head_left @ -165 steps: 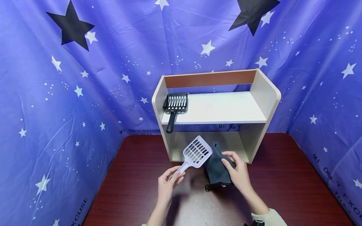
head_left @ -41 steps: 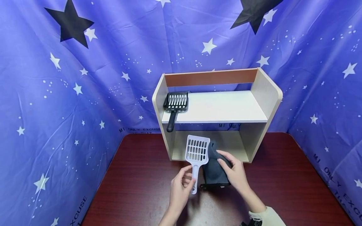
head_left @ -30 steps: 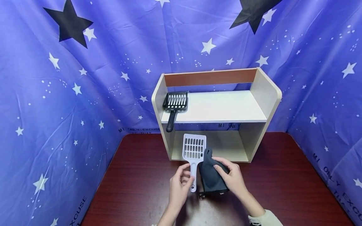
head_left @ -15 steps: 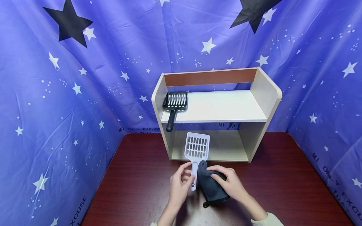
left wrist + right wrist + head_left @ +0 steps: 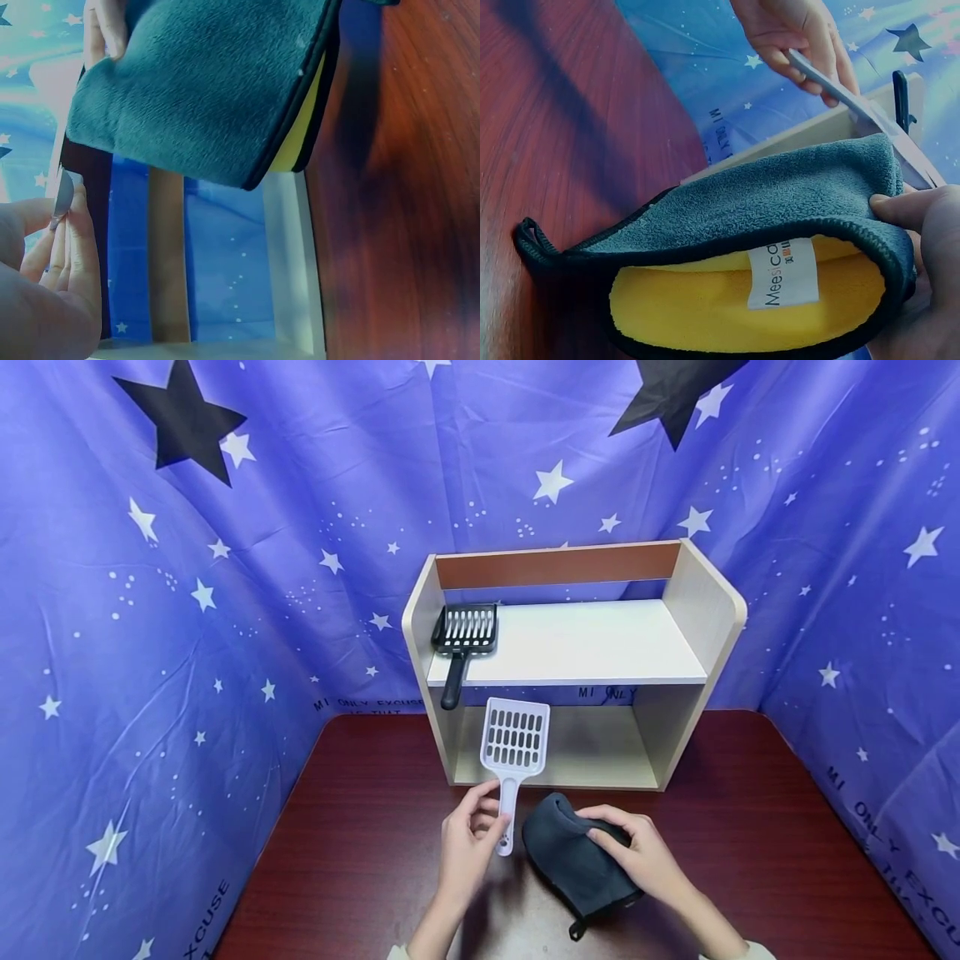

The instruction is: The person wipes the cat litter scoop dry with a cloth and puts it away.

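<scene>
In the head view, my left hand (image 5: 467, 843) pinches the handle of a pale lilac-white cat litter scoop (image 5: 510, 773), its slotted head pointing up and away. My right hand (image 5: 645, 852) grips a dark grey plush cleaning mitt (image 5: 573, 868) to the right of the scoop, thumb on top; a gap separates mitt and scoop. The right wrist view looks into the mitt's mouth, showing a yellow lining (image 5: 705, 304) and a white label (image 5: 784, 276). Only a sliver of the scoop (image 5: 64, 196) shows in the left wrist view, between thumb and fingers.
A two-level shelf (image 5: 592, 643) stands at the back of the dark red table (image 5: 360, 835). On its upper left lies a black litter scoop (image 5: 465, 649), handle hanging over the front edge. Blue star-patterned curtains (image 5: 322, 510) enclose the back and sides.
Earlier the scoop was slanted and the mitt lay against its head; the scoop now stands nearly straight. In the last half second the mitt moved right and toward me, the scoop slightly up and left.
</scene>
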`<state>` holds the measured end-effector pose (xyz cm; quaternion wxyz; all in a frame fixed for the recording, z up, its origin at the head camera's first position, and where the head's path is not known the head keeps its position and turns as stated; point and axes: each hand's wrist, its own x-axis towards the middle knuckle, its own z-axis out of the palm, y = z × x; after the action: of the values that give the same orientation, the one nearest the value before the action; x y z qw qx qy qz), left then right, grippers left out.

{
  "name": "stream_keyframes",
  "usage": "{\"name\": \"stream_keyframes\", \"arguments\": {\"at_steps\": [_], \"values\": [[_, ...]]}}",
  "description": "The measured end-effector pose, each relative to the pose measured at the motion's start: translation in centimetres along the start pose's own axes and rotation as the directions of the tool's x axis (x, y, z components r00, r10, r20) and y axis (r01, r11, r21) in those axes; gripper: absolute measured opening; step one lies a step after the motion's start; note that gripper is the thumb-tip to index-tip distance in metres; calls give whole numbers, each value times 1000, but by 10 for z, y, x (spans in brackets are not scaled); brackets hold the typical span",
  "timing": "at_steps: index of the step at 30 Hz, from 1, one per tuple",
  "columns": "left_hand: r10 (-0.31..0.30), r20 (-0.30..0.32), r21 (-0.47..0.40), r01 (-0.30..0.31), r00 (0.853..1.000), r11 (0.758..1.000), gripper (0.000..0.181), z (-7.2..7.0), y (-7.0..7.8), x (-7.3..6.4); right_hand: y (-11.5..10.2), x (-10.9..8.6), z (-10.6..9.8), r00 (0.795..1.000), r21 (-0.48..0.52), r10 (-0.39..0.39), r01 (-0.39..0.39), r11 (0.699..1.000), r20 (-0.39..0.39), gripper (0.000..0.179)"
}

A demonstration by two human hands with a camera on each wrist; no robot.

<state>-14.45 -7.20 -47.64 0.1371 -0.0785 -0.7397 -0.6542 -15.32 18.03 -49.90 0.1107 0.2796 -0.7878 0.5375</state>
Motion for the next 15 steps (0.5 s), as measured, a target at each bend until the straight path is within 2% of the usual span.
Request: {"name": "stream_keyframes", "arguments": {"at_steps": [8, 15], "values": [[40, -2, -4, -40, 999, 999, 41, 1, 8, 5, 5, -10, -18, 999, -6, 16, -17, 1000, -37, 29], [40, -19, -43, -41, 999, 998, 37, 1, 15, 10, 12, -19, -37, 994, 10, 89, -88, 996, -66, 27]]}}
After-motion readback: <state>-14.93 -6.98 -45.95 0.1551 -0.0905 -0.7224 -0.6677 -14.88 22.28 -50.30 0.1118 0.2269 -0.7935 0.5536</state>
